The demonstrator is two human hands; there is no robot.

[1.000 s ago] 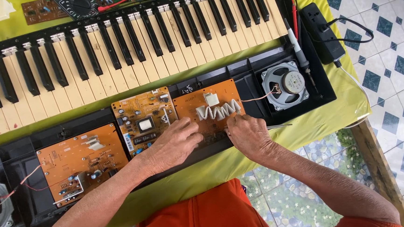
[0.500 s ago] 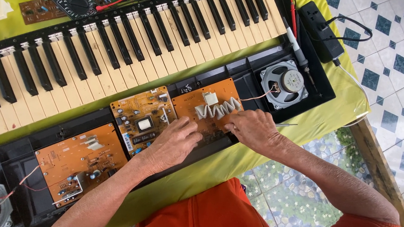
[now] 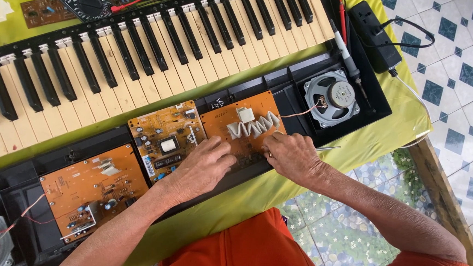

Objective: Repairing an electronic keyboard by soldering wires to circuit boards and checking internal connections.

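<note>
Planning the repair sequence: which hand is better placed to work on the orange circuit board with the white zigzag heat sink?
Probably the right hand: it holds a thin metal tool and rests on that orange circuit board.

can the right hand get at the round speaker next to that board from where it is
Probably yes. The right hand rests on the orange circuit board, and the round speaker sits just beyond it in the open black case, uncovered. Only a thin wire and a slim metal tool by the hand lie between.

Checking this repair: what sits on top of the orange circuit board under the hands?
A white zigzag heat sink and a small white block sit on the circuit board. Both hands cover its near edge.
</note>
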